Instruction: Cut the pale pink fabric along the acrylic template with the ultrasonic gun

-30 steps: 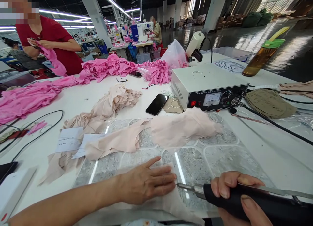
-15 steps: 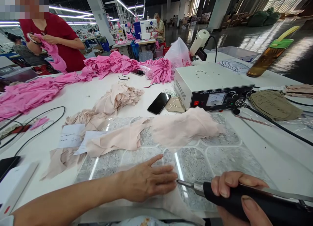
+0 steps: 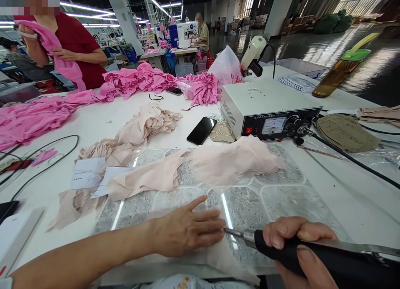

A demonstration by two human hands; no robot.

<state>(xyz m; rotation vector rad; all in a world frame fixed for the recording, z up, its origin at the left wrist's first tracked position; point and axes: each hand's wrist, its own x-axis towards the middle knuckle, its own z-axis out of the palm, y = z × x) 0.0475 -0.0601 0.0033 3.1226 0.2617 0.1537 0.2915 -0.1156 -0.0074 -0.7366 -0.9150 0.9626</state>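
Beyond the hands (image 3: 184, 230) (image 3: 300, 230), a green-lidded brown bottle (image 3: 334, 74)

The grey box (image 3: 265, 99) at right bears small Chinese characters, seemingly opening 超声波, on its black front panel (image 3: 254, 121), while handwriting on the left white paper (image 3: 86, 174) and red characters on the far plastic bag (image 3: 225, 66) stay unclear.

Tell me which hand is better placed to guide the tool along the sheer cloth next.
Likely the right hand: it holds the black-handled tool, its tip close by the fingers of the left hand. The left lies palm down on the sheer cloth, so seems better suited to steadying it.
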